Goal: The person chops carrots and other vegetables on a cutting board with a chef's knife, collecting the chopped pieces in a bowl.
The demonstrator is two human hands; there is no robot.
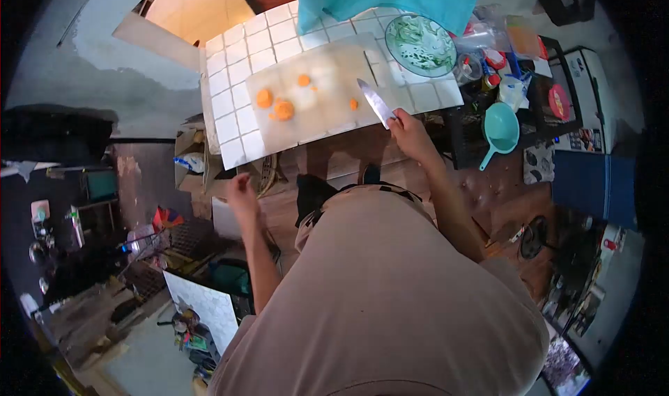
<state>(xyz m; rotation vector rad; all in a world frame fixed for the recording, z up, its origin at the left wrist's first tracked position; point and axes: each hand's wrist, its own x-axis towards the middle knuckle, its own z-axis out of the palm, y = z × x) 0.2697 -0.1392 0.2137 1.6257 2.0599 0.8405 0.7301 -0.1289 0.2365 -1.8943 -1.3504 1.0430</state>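
My right hand (410,137) is wrapped round the handle of a kitchen knife (376,104). Its blade points up and left over the right part of a pale cutting board (317,110) on a white tiled counter (235,67). Orange pieces that look like carrot (283,110) lie on the board's left half, with a small orange bit (353,104) near the knife. My left hand (242,192) is off the counter's front edge, away from the board, with its fingers curled in; whatever may be inside them is hidden.
A round glass bowl (421,45) with green and white shreds stands at the counter's back right, beside a turquoise cloth (390,2). Right of it, jars and packets crowd a dark rack, and a turquoise dipper (500,128) sits there. Below the counter's left end is a cardboard box (187,144).
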